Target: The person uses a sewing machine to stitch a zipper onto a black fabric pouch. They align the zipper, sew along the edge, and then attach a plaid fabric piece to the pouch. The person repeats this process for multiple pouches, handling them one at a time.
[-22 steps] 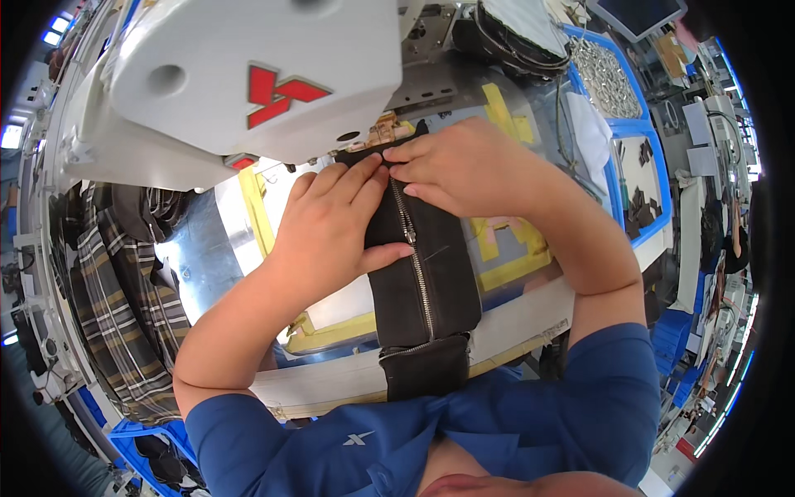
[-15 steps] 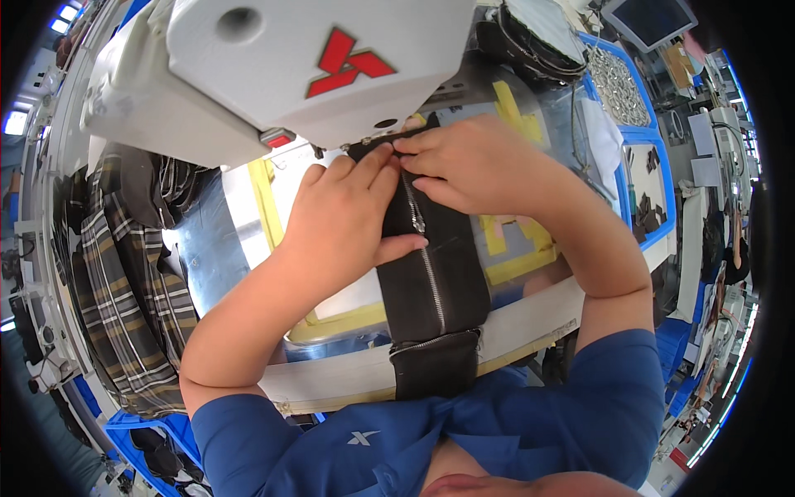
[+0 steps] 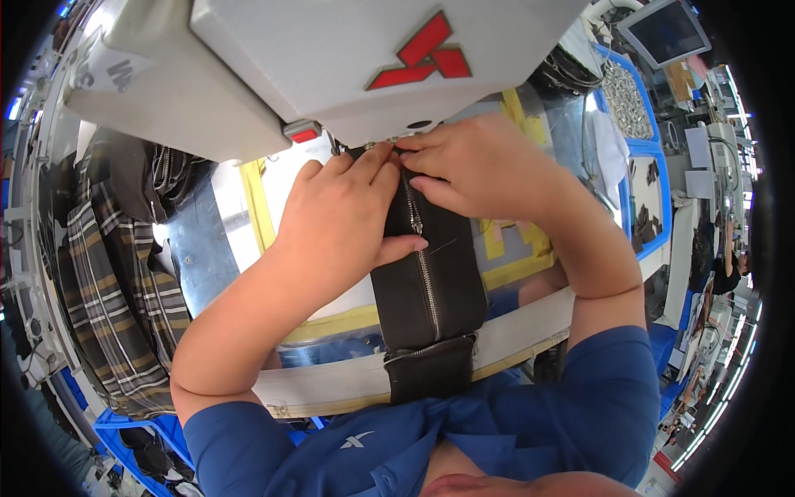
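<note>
Beneath the white sewing machine head (image 3: 306,66) with a red emblem lies a long black fabric piece (image 3: 435,273) with a metal zipper (image 3: 426,282) down its middle. My left hand (image 3: 339,219) presses the piece near the machine, fingers bent and close together, thumb resting beside the zipper pull (image 3: 416,227). My right hand (image 3: 472,170) holds the same piece from the right, its fingertips meeting the left ones at the top. The needle area is mostly hidden by the head and my fingers.
Plaid garments (image 3: 124,298) lie at left. Yellow tape (image 3: 505,273) marks the table. At right are blue trays (image 3: 662,186) of zipper pulls and small dark pieces, a white cloth (image 3: 607,153) and a screen (image 3: 662,33). A person (image 3: 727,273) works at far right.
The view has shifted, so the machine head looms larger and farther right. My hands stay at nearly the same place on the black piece, fingertips still together.
</note>
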A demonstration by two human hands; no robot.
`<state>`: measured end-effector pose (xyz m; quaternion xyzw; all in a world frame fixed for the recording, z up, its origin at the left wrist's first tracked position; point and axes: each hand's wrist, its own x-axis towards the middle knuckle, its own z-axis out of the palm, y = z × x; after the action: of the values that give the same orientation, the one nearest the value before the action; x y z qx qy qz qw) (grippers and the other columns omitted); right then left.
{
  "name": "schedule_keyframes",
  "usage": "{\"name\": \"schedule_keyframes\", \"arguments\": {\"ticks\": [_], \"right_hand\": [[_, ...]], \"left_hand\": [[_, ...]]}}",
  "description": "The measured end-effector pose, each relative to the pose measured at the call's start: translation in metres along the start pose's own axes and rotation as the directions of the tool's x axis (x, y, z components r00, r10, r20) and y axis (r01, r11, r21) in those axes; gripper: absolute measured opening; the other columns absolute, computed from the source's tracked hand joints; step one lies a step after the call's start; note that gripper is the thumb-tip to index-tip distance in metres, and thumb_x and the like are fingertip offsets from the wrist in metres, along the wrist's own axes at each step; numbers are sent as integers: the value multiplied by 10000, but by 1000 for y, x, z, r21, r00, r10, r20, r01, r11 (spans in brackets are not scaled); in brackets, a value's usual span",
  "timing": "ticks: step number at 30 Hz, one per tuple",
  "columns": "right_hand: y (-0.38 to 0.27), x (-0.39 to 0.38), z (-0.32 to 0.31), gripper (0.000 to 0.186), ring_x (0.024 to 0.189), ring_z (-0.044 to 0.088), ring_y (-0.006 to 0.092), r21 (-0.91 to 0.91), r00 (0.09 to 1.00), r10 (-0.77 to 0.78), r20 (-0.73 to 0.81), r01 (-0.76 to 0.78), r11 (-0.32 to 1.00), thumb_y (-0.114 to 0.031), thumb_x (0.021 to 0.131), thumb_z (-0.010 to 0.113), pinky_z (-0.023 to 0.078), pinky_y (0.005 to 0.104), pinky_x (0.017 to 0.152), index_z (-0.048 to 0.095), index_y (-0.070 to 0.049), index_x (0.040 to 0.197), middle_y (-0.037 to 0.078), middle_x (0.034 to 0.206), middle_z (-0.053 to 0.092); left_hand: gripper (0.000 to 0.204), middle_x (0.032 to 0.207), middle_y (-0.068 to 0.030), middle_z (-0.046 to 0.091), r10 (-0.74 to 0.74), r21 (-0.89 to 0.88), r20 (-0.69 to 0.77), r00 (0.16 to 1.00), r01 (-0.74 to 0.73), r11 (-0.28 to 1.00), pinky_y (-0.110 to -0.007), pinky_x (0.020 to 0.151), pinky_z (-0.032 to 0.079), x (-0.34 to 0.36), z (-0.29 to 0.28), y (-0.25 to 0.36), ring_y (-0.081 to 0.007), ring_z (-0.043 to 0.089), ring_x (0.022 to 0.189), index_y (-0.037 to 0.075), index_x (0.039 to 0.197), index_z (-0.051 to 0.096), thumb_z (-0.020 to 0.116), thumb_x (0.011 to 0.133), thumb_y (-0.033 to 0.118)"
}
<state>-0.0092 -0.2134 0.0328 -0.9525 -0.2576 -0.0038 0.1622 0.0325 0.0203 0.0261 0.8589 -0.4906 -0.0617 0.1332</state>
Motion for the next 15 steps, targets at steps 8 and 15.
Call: {"name": "schedule_keyframes", "arguments": {"ticks": [8, 15], "right_hand": [[-1, 2, 21, 200, 850, 742, 274, -1, 985, -71, -157, 71, 997, -178, 893, 717, 594, 415, 693, 745, -44, 1037, 57, 940, 752], [1, -1, -2, 248, 975, 757, 243, -118, 996, 8, 87, 2, 993, -259, 929, 708, 614, 401, 770, 778, -57, 1054, 31, 1188, 769]], "left_hand": [[875, 1441, -156, 658, -46, -15, 30, 998, 46, 999, -445, 967, 520, -3, -7, -5, -327, 687, 1157, -10, 1349, 670, 900, 716, 550], [870, 1490, -181, 623, -21, -61, 27, 999, 23, 998, -471, 984, 517, 6, -4, 3, -385, 682, 1157, -21, 1361, 652, 898, 716, 509]]}}
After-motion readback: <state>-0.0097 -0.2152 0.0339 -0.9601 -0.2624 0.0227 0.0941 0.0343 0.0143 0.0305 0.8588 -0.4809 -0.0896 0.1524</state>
